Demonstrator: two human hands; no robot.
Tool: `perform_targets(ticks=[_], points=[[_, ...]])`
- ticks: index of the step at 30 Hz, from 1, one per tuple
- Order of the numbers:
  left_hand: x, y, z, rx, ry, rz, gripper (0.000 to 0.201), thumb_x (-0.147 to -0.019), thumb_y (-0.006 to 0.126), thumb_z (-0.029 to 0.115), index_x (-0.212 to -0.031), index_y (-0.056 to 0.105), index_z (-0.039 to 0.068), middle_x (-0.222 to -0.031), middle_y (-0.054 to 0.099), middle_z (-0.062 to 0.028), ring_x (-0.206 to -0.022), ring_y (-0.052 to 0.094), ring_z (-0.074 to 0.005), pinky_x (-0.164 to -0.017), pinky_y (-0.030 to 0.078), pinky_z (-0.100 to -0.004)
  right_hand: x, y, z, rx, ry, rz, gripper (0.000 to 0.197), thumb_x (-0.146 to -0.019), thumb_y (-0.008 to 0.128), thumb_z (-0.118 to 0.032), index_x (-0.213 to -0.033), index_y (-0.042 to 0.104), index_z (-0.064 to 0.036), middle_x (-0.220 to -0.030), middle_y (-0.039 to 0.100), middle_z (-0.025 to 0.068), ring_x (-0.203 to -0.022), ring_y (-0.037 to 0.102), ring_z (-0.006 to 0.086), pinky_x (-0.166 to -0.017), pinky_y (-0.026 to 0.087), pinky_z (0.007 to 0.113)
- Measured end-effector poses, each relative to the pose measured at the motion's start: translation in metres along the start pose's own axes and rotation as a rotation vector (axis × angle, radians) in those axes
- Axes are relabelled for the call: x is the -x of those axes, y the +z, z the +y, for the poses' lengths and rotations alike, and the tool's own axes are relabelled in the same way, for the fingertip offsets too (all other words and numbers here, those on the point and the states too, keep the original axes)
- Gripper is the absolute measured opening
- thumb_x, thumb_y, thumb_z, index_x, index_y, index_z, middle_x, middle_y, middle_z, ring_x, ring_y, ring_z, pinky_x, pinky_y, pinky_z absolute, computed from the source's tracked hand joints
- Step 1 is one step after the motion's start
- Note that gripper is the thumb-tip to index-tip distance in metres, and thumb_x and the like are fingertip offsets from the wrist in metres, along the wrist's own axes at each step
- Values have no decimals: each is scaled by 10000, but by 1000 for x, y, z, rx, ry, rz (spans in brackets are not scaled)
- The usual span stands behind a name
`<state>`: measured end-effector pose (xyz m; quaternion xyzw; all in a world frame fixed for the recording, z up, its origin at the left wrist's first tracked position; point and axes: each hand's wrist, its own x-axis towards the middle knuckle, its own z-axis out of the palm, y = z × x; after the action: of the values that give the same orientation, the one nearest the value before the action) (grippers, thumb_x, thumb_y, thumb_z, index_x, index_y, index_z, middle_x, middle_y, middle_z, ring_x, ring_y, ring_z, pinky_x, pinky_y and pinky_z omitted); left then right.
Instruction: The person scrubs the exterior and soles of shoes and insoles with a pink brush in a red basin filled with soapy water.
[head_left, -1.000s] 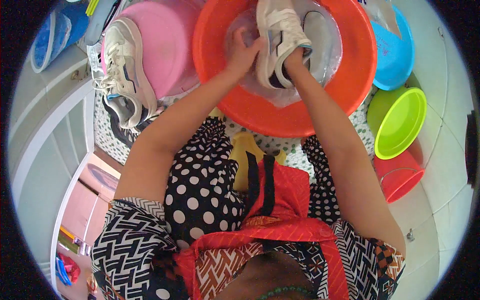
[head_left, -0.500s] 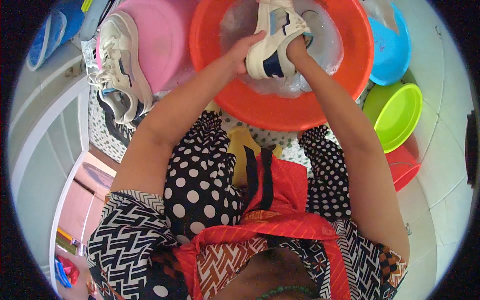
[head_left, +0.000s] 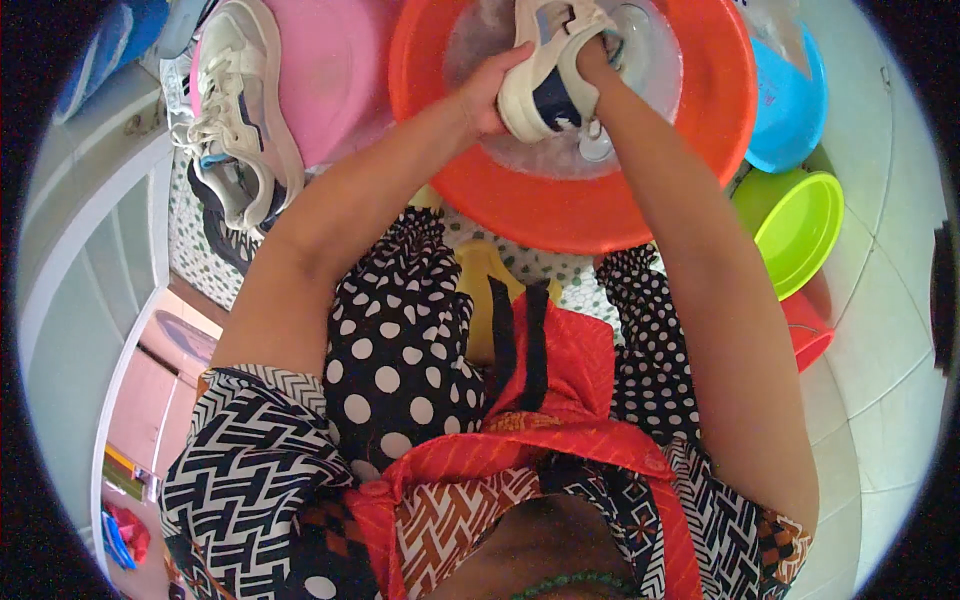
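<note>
Over orange basin (head_left: 560, 215), cloudy water (head_left: 545, 158) inside, shoe (head_left: 548, 78) in hands (head_left: 487, 95)

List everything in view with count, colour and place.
Held lace-up shoe: one, white, over basin
Large round plastic basin: one, orange, top centre
Round plastic tub: one, pink, upper left
Matching shoe: one, white, tub's left edge
Wide basin: one, blue, upper right
Deep basin: one, green, right
Bucket: one, red, right
Low stool: one, yellow, between legs
Apron: one, red, lap
Left hand: one, bare, shoe's side
Right hand: one, bare, inside shoe
</note>
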<state>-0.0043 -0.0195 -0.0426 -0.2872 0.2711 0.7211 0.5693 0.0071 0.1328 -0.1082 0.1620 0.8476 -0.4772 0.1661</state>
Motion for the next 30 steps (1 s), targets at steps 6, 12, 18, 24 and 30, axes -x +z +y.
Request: perform_targets(ticks=[6, 12, 18, 24, 30], points=[[8, -2, -4, 42, 29, 78, 501, -851, 473, 470, -1203, 486, 114, -1143, 563, -118, -1011, 560, -309, -891, 398, -546, 6, 0, -16, 466, -126, -39, 335, -869, 447, -237, -1155, 476, -64, -1112, 534, 125, -1009, 518, 247, -865, 409, 331], [15, -7, -37, 177, -57, 128, 568, -810, 544, 504, -1238, 433, 147, -1146, 533, -113, -1010, 531, -333, -798, 450, -555, -6, -14, -24, 716, -141, -147, 374, -867, 450, -237, -1203, 455, -72, -1169, 511, 127, -1045, 502, 247, -886, 398, 325], [1, -18, -47, 164, -46, 157, 537, -791, 549, 546, -1197, 454, 209, -1139, 538, -71, -1012, 528, -295, -739, 486, -494, 20, -20, -28, 791, -302, -210, 424, -854, 476, -206, -1256, 430, -77, -1233, 483, 132, -1087, 484, 250, -913, 383, 321], [13, -29, -42, 63, -5, 182, 523, -786, 528, 582, -1188, 463, 254, -1133, 549, -21, -1026, 522, -245, -774, 473, -470, 66, -33, -34, 372, -297, -313, 274, -799, 495, -74, -1065, 540, -27, -904, 597, 248, -862, 577, 412, -753, 458, 455], [14, -33, -36, -80, 22, 108, 529, -788, 553, 548, -1187, 484, 207, -1074, 586, -25, -956, 569, -201, -750, 495, -416, 78, -66, -59, 152, -181, -527, 335, -809, 452, -54, -1131, 540, -83, -868, 625, 159, -769, 613, 303, -733, 473, 367]])
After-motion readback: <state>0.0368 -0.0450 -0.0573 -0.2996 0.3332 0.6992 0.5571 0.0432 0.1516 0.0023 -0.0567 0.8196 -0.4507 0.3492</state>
